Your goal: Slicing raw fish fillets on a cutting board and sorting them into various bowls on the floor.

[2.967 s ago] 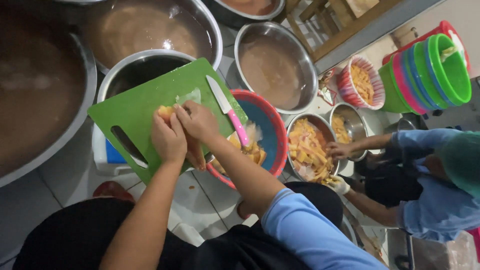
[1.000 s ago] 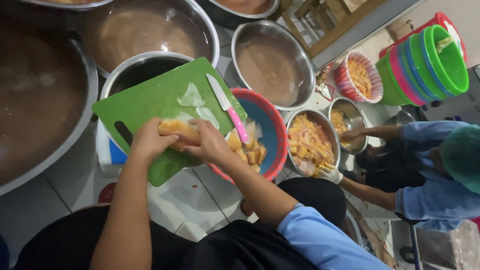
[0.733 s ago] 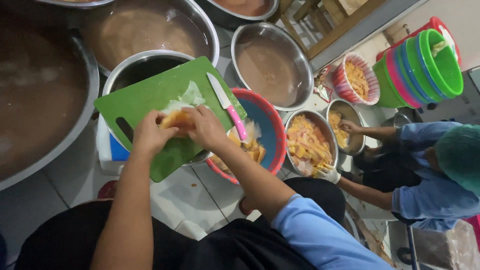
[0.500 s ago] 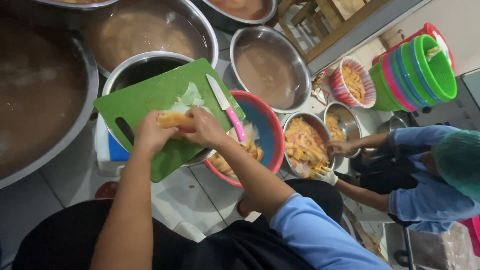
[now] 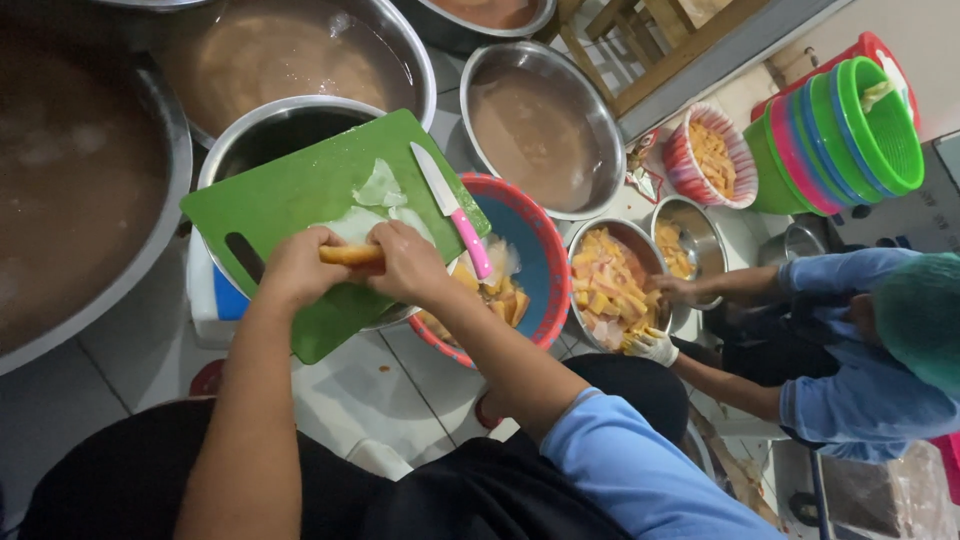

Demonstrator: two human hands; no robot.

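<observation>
Both hands close around a short orange-yellow strip of food [image 5: 350,254], held level just above the green cutting board [image 5: 300,200]: the left hand [image 5: 295,268] pinches one end, the right hand [image 5: 408,262] wraps the other, fingers curled tight on it. Pale, thin, translucent peelings [image 5: 378,195] lie on the board just beyond the knuckles. A knife with a pink handle [image 5: 452,208] rests flat near the board's right edge, blade pointing away from the person.

The board is smooth plastic with a slot handle, and it lies across the rim of a steel pot [image 5: 270,125]. Below the right wrist sits a round blue basin with a red rim [image 5: 535,270], holding yellow-orange chunks and some pale scraps. Around it stand wide, shiny steel basins: a large one at left [image 5: 150,230] and two more at top [image 5: 415,60] [image 5: 600,130], all filled with murky brownish liquid.

Further right, a smaller steel bowl [image 5: 575,240] is heaped with yellow and pinkish cut pieces, and a co-worker's gloved hand [image 5: 650,347] rests at its edge. A red-and-white ribbed plastic basket [image 5: 735,165] holds yellow sticks. A nested stack of green, pink and blue plastic tubs [image 5: 850,130] lies tipped on its side beyond. The floor is pale tile [image 5: 370,380].
</observation>
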